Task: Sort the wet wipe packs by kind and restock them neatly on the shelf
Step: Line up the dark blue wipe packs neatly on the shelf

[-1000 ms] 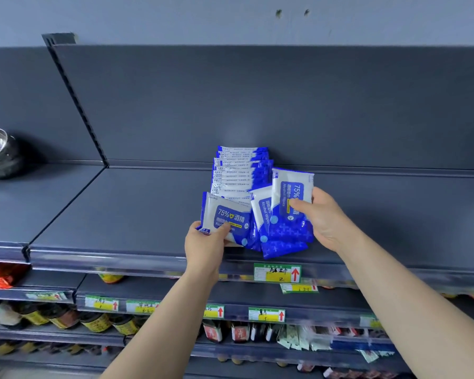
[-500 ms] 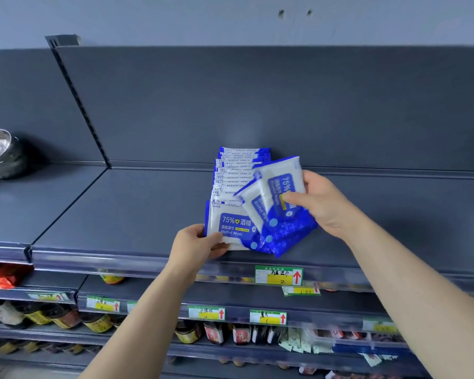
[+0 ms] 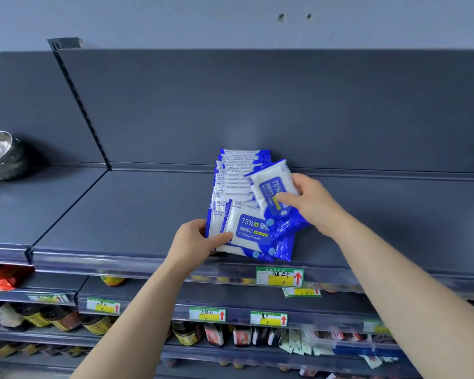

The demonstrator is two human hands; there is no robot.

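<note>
**Slotting an alcohol wipe pack into the row on the shelf**
The left hand (image 3: 195, 242) grips the near pack (image 3: 246, 231) by its left edge, bracing the row (image 3: 236, 173) that runs to the far side of the shelf (image 3: 121, 214). The right hand (image 3: 309, 203) pinches a tilted pack (image 3: 271, 184) at the row's right. Better to square it upright, label near, before tucking it in.
</note>
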